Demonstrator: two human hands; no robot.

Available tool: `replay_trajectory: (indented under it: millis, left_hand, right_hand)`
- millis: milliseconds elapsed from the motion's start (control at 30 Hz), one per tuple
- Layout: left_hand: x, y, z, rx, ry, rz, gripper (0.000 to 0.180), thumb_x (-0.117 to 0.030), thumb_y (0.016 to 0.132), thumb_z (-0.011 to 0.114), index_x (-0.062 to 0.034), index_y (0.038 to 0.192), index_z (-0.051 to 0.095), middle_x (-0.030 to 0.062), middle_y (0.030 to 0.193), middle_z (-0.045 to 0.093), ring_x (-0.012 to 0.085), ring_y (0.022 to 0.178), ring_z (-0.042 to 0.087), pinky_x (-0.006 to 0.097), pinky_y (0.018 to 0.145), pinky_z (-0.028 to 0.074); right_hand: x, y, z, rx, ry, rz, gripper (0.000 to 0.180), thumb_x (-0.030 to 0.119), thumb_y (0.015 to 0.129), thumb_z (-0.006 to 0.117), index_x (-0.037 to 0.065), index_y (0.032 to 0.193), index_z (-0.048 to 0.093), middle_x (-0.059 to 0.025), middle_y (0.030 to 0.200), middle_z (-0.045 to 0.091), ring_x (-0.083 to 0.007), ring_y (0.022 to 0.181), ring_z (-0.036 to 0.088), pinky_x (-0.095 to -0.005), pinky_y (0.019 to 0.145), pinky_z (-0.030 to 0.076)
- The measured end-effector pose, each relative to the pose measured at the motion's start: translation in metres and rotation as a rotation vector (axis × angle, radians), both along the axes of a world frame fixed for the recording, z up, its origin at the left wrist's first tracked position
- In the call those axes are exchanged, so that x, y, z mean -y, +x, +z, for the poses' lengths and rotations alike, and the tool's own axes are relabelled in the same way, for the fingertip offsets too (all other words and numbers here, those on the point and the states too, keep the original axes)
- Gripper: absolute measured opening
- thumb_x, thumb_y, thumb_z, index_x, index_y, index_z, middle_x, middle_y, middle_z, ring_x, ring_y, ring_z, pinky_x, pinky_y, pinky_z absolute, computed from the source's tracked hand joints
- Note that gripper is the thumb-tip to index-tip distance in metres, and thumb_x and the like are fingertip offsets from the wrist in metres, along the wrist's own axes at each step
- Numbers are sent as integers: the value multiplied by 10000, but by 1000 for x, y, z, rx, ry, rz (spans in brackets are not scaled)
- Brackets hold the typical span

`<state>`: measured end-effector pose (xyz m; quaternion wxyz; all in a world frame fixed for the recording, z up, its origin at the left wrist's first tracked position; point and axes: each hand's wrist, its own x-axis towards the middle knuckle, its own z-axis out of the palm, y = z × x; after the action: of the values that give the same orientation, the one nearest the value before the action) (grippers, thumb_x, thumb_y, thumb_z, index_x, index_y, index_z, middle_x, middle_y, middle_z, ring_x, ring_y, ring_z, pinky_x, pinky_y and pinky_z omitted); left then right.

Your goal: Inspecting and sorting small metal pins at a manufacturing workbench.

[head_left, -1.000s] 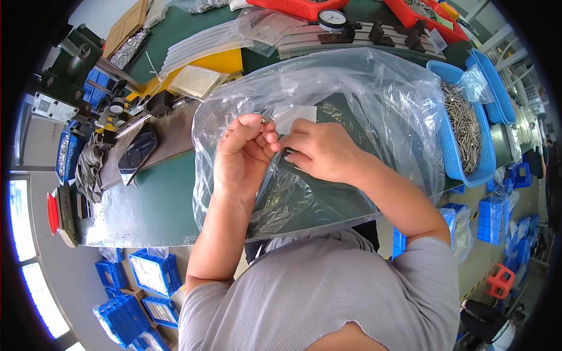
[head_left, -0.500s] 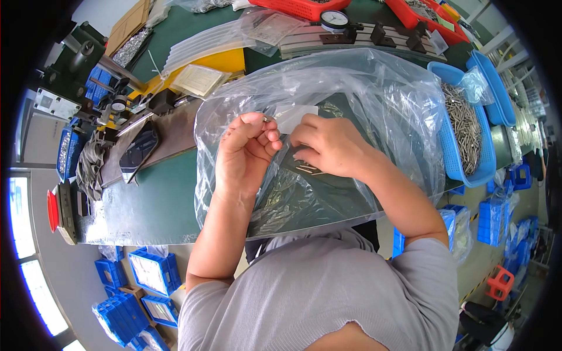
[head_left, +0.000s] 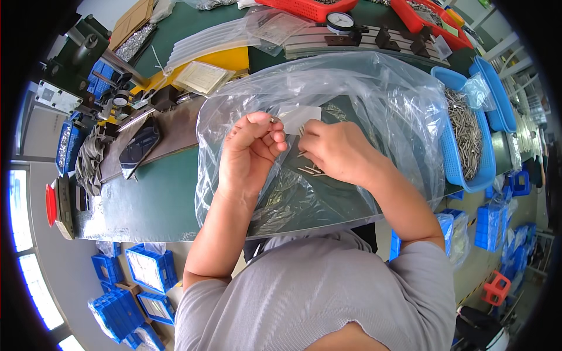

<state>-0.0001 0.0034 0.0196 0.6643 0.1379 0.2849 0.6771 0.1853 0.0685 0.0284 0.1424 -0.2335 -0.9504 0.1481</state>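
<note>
My left hand [head_left: 250, 153] is raised, palm up with curled fingers. Between its thumb and index fingertip is a small metal pin [head_left: 274, 120], of which only the end shows. Just to the right, my right hand [head_left: 339, 151] bends down with its fingertips pinched together. Slim metal pins stick out at those fingertips, partly hidden by the hand. Beneath them several loose metal pins [head_left: 310, 171] lie scattered. A large transparent plastic bag [head_left: 380, 88] spreads around and under both hands, with a white paper slip [head_left: 303, 117] beyond the fingers.
At the right stands a blue basket [head_left: 490, 169] heaped with metal pins, beside another blue basket [head_left: 497, 111]. A dial gauge [head_left: 340, 22] and red baskets [head_left: 418, 26] are along the back. On the left are a phone-like dark slab [head_left: 140, 146] and a metal fixture [head_left: 88, 47].
My right hand has shifted slightly right, and more of the loose pins show below its fingers. My left hand keeps its pinch on the pin, almost in place.
</note>
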Motion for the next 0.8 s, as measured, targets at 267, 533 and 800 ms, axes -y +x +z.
replay_trajectory:
  millis: [267,533,800]
  left_hand:
    - [1,2,2,4,-3,-7,80,-54,856,538,-28,916,584,136,838,621,206,701,605,321,639,523]
    - [0,1,1,22,7,-16,76,-52,862,534,-21,913,581,139,840,624,205,708,609,323,640,525]
    - [1,0,1,13,-6,-9,76,-49,863,533,-15,911,581,136,837,624,201,708,610,324,643,527]
  right_hand:
    - [-6,8,1,-27,-78,-44,107,114,711,673,84,792,611,-59,830,564,-280,681,599,-378,602,481]
    - [-4,7,5,-56,-240,69,132,137,702,684,92,803,612,-49,810,574,-265,710,601,-363,603,475]
    - [7,5,7,47,-91,45,123,80,685,636,99,804,614,-45,825,569,-271,680,598,-378,577,482]
